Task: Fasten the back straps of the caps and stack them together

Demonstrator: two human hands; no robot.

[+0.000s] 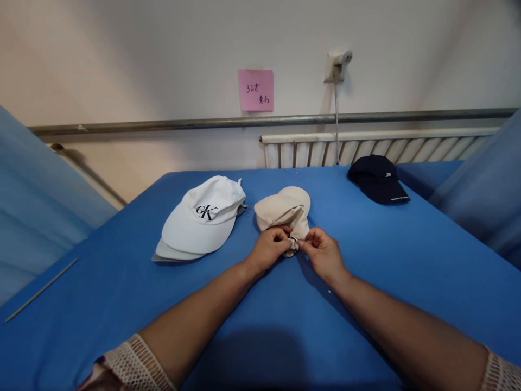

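Beige cap held at its strap by both hands

The strap end of the beige cap is pinched between the left hand and the right hand, fingers closed on it; its crown and brim are spread beyond them on the blue cover.

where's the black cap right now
In the head view, the black cap lies on the right side of the blue-covered table, near its far edge, just in front of the white radiator and right of the beige cap.
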